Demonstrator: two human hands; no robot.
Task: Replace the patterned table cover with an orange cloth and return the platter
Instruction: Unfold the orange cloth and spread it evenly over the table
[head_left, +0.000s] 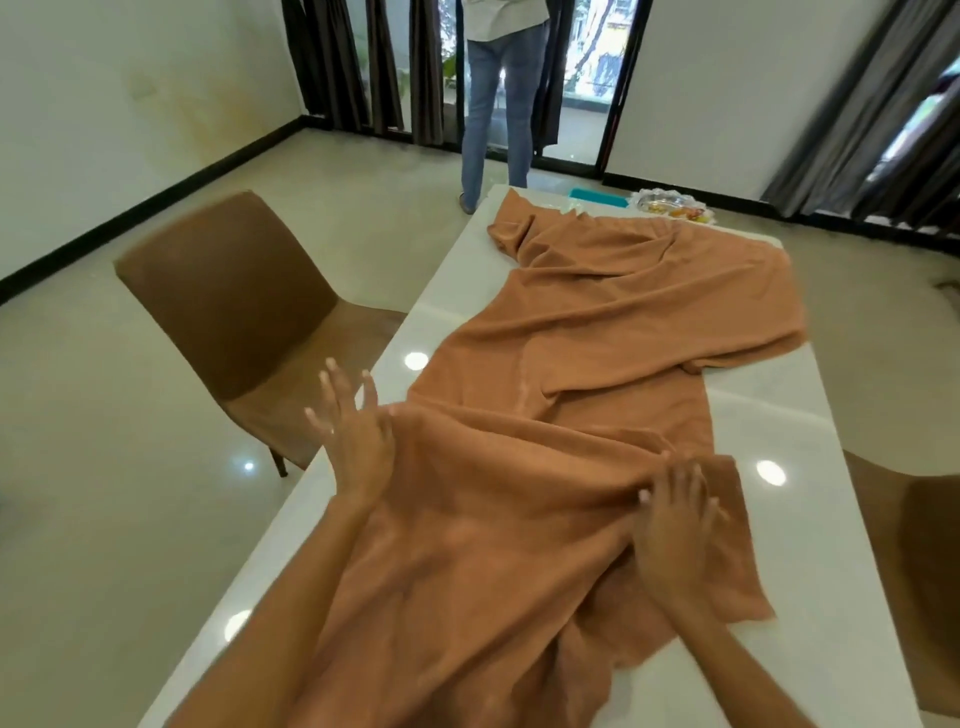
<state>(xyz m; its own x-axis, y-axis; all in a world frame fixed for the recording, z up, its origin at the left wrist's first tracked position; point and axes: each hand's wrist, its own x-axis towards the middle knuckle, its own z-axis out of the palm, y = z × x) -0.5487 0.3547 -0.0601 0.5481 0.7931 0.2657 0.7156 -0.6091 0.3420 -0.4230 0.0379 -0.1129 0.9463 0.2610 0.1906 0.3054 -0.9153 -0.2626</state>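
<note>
An orange cloth (597, 322) lies rumpled along the glossy white table (769, 426), from the near edge to the far end. My left hand (356, 441) pinches the cloth's left edge between thumb and forefinger, other fingers spread. My right hand (675, 530) grips a raised fold of the cloth on the near right. The platter (670, 205), a clear dish with food, sits at the far end of the table, partly behind the cloth. No patterned cover is visible.
A brown chair (234, 312) stands left of the table, and another brown chair (924, 545) shows at the right edge. A teal object (597, 197) lies by the platter. A person in jeans (498, 104) stands at the glass door beyond the table.
</note>
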